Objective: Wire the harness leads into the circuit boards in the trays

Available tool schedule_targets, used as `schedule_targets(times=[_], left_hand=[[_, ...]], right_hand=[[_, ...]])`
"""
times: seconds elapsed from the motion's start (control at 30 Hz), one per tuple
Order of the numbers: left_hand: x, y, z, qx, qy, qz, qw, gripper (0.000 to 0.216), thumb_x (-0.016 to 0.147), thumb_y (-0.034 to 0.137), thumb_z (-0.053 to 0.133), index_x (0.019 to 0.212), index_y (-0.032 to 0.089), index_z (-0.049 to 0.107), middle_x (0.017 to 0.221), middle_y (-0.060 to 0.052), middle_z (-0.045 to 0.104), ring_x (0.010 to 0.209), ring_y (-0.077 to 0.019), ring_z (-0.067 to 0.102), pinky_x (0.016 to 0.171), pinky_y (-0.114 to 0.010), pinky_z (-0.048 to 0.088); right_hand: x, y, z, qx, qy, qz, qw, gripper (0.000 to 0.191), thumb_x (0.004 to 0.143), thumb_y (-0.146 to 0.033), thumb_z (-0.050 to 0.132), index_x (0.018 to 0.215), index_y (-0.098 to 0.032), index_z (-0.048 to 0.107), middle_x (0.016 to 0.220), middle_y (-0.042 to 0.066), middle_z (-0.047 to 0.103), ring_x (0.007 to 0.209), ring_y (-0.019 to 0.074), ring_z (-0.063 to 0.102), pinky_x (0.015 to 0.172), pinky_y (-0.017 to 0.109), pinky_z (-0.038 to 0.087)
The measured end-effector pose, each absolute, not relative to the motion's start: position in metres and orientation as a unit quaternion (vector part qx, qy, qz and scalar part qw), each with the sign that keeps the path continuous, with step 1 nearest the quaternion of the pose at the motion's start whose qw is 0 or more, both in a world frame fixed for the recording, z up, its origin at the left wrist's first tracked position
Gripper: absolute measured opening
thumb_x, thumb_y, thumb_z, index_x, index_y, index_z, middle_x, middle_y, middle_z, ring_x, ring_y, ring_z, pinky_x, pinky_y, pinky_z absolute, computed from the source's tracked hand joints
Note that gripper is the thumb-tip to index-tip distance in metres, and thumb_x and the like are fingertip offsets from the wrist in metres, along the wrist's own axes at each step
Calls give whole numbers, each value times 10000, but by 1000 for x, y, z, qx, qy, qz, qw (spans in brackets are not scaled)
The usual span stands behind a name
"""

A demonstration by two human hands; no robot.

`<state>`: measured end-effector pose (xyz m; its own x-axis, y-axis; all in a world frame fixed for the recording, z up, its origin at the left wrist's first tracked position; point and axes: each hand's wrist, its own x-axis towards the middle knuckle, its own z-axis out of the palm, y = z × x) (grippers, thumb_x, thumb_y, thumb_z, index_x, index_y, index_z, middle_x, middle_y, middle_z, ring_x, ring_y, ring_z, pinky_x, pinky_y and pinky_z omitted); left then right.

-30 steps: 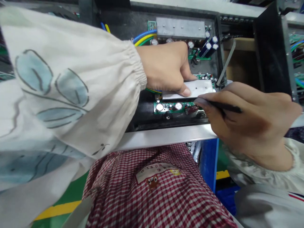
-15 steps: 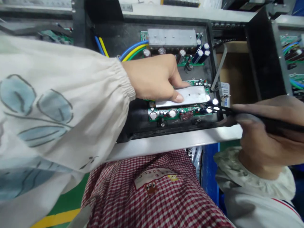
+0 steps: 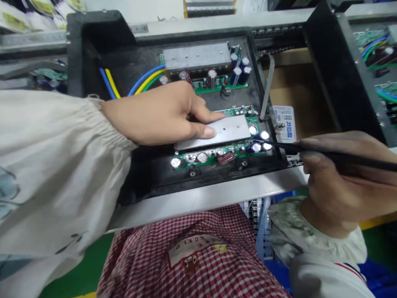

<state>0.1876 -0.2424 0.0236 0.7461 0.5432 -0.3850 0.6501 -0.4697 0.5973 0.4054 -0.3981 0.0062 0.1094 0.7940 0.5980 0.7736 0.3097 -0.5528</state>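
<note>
My left hand (image 3: 167, 116) grips a flat silver heat sink (image 3: 231, 129) on the nearer green circuit board (image 3: 214, 154), thumb on its top face and forefinger along its far edge; the other fingers are curled out of sight. Black tweezers (image 3: 285, 146) are held in my right hand (image 3: 347, 178), between thumb and fingers. Their tips reach in among the round-topped capacitors (image 3: 256, 147) at the board's right end, beside the heat sink. Whether the tips pinch anything is too small to tell.
A second circuit board (image 3: 198, 56) with its own heat sink lies farther back in the black tray (image 3: 145, 182), with blue, yellow and green wires (image 3: 149, 78) at its left. A bent metal strip (image 3: 267, 87) stands by the tray's right wall. Right of that is a labelled card (image 3: 285, 124).
My view has shifted, so the tray and boards appear farther left. My left hand keeps its hold on the heat sink, and the tweezer tips stay among the capacitors.
</note>
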Motion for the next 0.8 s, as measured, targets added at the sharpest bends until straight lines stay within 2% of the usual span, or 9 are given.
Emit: schedule_targets(times=[0.13,0.2,0.37,0.8], left_hand=[[188,-241,22,852,355,-64,380,448,767,477,547,1151,269,647,1140,18,666,1080,-223,556,953,-298,406],[188,-241,21,853,355,-58,379,432,772,477,533,1119,259,670,1099,14,679,1019,-206,574,925,-285,424],[188,-242,22,855,354,-64,374,451,776,497,507,1099,237,683,1001,7,697,926,-175,571,892,-265,435],[193,-245,28,834,387,-78,385,495,765,515,524,1161,244,644,942,13,692,1002,-200,538,951,-297,396]], right_hand=[[406,-383,17,-587,-700,18,406,84,785,-168,663,849,-198,709,779,57,705,728,177,659,638,304,508],[406,-378,19,-583,-721,22,374,85,824,-218,635,851,-185,708,779,57,706,735,161,659,669,286,509],[407,-372,15,-556,-754,4,350,68,773,-192,697,834,-162,697,744,34,696,676,116,631,631,227,503],[404,-372,10,-552,-762,-10,338,68,774,-231,702,833,-198,703,718,9,686,622,127,615,532,244,462]])
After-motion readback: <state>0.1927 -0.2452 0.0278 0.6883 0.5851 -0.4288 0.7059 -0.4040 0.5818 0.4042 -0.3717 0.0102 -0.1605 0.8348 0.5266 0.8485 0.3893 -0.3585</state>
